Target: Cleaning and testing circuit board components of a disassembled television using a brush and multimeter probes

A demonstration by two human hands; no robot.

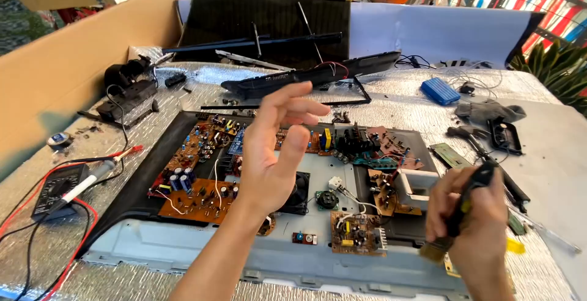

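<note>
In the chassis [183, 240]: circuit boards [195, 172].

A surface [538, 93] covered in crinkled silver foil sheeting fills the scene in bright daylight. A tall cardboard sheet [67, 69] stands along its left edge like a wall. At the far side a white panel [440, 29] leans upright. Behind it runs a red, white and blue striped awning [538, 1], with green plant leaves [559, 69] at the right.

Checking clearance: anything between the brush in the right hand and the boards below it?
Nothing visible. The right hand holds the brush just above the small board; the left hand is raised apart, over the left boards.
</note>
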